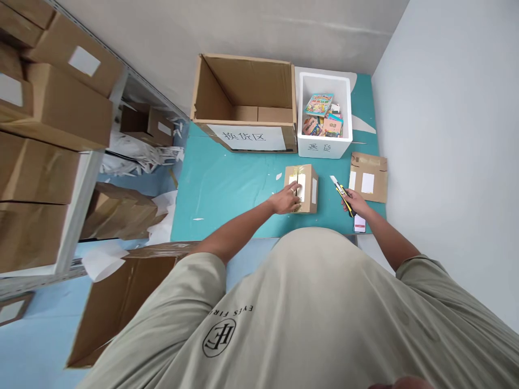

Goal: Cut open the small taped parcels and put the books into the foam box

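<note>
We look down past our pale khaki T-shirt (pixel 308 319) at a teal table mat (pixel 219 189), with both bare arms reaching forward. Our left hand (pixel 287 198) lies open on a small brown cardboard box (pixel 308 189), fingers spread over a strip of clear tape, not clamped. The box sits near the centre of the frame. Our right hand (pixel 352 202) is closed firmly around a yellow-and-black utility knife (pixel 343 197), its bare silver blade (pixel 333 179) pointing up and left, toward the box.

The main danger is that blade: if it slips on the slick tape or drifts left, it could cut the fingers on the box. Too much force could also nick whatever the box holds, though we cannot see inside.

Just above the hands, toward the top centre, stands an open brown cardboard carton (pixel 245 92) with a white sign in Chinese (pixel 247 137). Beside it, a white foam box (pixel 324 146) holds colourful printed packets (pixel 320 105). A flat cardboard sheet with white labels (pixel 368 175) lies right of the knife, and a small white card (pixel 359 223) sits just below our right hand. At upper left, stacked cartons (pixel 52 92) fill metal shelving.
</note>
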`<state>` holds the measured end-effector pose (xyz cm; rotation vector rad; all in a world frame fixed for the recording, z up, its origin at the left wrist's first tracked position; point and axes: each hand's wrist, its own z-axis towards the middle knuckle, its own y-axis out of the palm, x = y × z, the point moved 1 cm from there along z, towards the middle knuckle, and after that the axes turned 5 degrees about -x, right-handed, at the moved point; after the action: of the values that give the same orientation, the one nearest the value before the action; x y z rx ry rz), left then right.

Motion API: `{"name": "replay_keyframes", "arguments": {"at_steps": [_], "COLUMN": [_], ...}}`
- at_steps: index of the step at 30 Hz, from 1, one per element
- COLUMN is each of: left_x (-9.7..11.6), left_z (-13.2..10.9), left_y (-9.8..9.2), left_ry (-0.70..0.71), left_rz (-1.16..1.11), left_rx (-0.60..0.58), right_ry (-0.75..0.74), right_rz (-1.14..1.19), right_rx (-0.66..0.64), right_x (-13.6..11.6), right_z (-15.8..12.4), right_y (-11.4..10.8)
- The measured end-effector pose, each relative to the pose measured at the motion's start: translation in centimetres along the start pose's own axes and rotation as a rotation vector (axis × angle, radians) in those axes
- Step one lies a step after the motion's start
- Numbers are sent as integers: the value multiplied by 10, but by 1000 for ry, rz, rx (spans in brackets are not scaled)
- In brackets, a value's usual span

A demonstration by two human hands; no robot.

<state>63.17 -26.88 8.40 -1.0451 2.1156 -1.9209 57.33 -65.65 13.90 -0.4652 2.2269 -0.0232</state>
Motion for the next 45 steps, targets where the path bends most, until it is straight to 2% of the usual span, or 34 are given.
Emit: {"name": "replay_keyframes", "arguments": {"at_steps": [4,6,10,12,15,17,20,23,27,30,34,39,45], "left_x": [30,47,69,70,60,47,29,18,15,16,16,17,19], "left_z": [29,42,55,56,56,52,41,26,14,12,13,13,12], "left_y": [18,27,34,30,18,6,-10,-16,-9,-1,6,9,10], "left_ry": [-137,-267,-777,-960,-1057,-1049,-953,-875,-819,-774,-727,-687,-680], "left_rz": [-77,-192,-437,-522,-570,-509,-325,-163,-70,-55,-35,-24,-23], "left_rx": [87,168,333,314,175,103,79,42,38,46,53,58,67], "right_ry": [-70,-83,-89,-77,-71,-86,-112,-143,-235,-274,-271,-234,-275], "right_rz": [81,97,155,191,212,197,123,-86,-582,-916,-1239,-1486,-1621], "right_rx": [65,70,77,98,116,113,107,100,92,65,-22,-40,-31], "right_x": [14,21,33,38,44,47,49,47,28,2,-35,-65,-72], "right_z": [12,15,16,15,13,12,11,9,4,0,-1,5,4], "right_y": [19,26,37,41,44,45,42,36,30,31,35,41,51]}}
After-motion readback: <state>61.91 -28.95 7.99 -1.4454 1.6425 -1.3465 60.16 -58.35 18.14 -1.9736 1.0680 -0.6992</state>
